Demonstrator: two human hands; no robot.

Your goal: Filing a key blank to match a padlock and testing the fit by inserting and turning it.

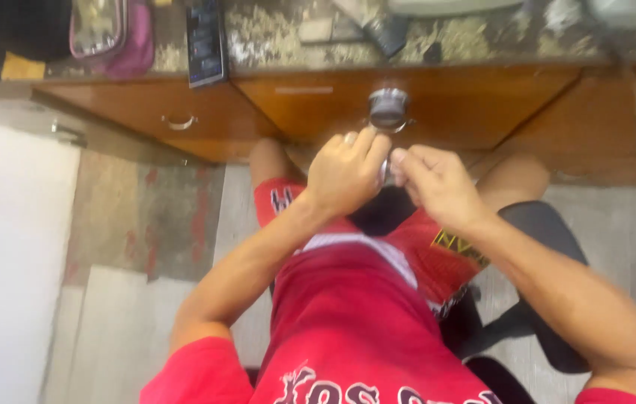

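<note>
My left hand (pixel 344 173) and my right hand (pixel 434 183) meet over my lap, just below the wooden desk front. Both pinch a small shiny metallic thing (pixel 386 170) between the fingertips; most of it is hidden by the fingers. A round grey metal piece (pixel 388 108) sits at the desk drawer's front, right above my hands. I sit in red shorts on a dark office chair (pixel 539 224).
Wooden drawers (pixel 183 112) with a metal handle run under a speckled stone countertop (pixel 280 34). On the top lie a pink pouch (pixel 112 34), a dark flat box (pixel 205 41) and a dark tool (pixel 381 30). A white surface (pixel 3 254) stands at the left.
</note>
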